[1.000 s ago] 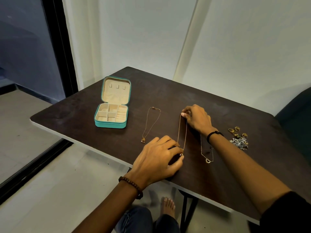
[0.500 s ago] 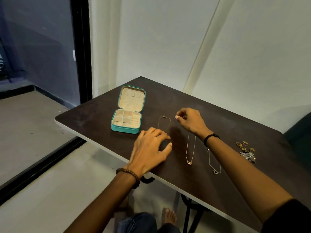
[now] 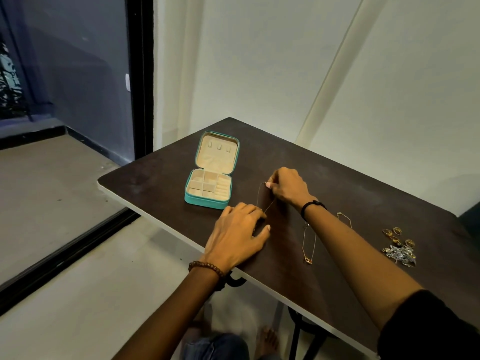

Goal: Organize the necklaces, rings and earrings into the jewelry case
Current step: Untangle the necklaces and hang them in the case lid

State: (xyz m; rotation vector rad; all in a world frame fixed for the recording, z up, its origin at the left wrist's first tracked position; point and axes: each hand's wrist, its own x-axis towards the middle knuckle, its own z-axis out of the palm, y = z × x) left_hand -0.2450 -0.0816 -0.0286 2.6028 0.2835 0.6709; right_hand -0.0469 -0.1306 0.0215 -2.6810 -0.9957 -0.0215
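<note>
An open teal jewelry case with beige compartments sits on the dark table. Just right of the case lies a thin gold necklace. My right hand pinches its top clasp end. My left hand covers its lower end, fingertips down on the chain and thumb apart; the pendant is hidden. A second necklace lies loose under my right forearm. Only the top loop of a third necklace shows. Gold rings and a pile of silver earrings lie at the right.
The table's near edge runs diagonally under my left wrist. A white wall stands behind the table, and a dark door frame is at the left. Bare feet and table legs show below the table.
Both hands left the middle necklace, which now lies loose, and moved left to the necklace nearest the case. My right hand took its clasp end; my left hand came down on its lower end.
</note>
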